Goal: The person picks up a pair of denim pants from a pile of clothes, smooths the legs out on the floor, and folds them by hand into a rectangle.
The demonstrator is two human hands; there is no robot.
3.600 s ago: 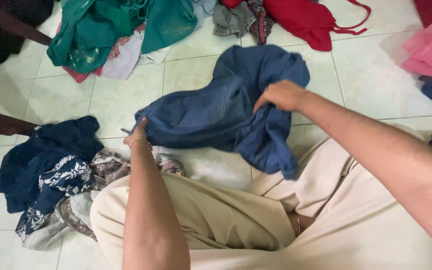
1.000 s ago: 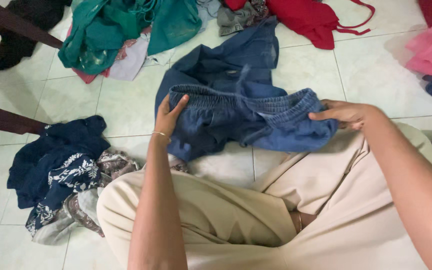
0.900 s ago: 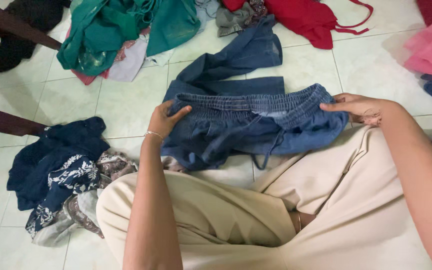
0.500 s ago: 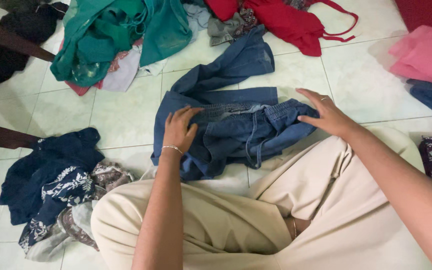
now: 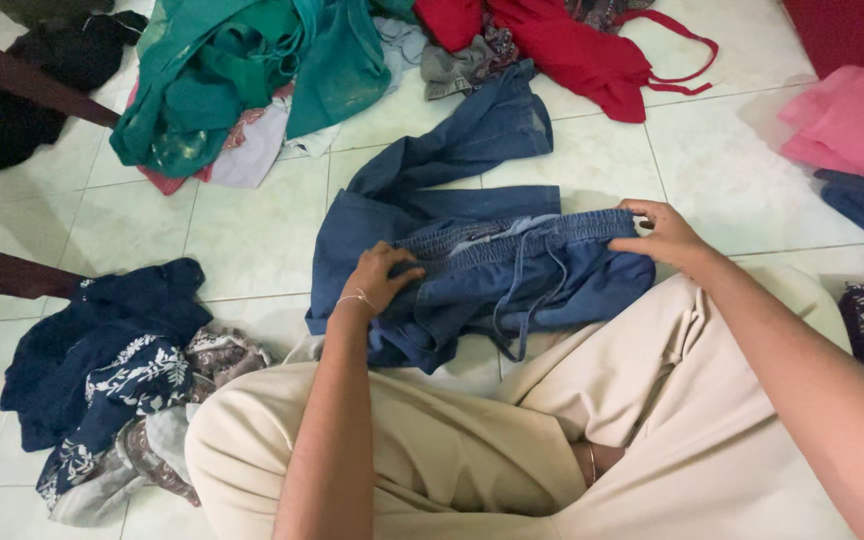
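Note:
A pair of blue denim trousers (image 5: 472,270) with an elastic waistband and drawstring lies on the pale tiled floor in front of my crossed legs in beige trousers. My left hand (image 5: 380,278) pinches the waistband at its left end. Over at the other end of the band, my right hand (image 5: 660,236) grips the fabric. The trouser legs stretch away from me toward the far clothes pile.
A heap of green and white clothes (image 5: 242,70) and red garments (image 5: 572,40) lie at the far side. Dark blue and patterned clothes (image 5: 112,370) are piled at my left knee. Pink and blue fabric (image 5: 852,140) lies at right. Dark wooden furniture legs (image 5: 2,270) stand at left.
Half a second ago both hands lay flat and open on the trousers. Now both have closed on the waistband ends and pulled it straighter.

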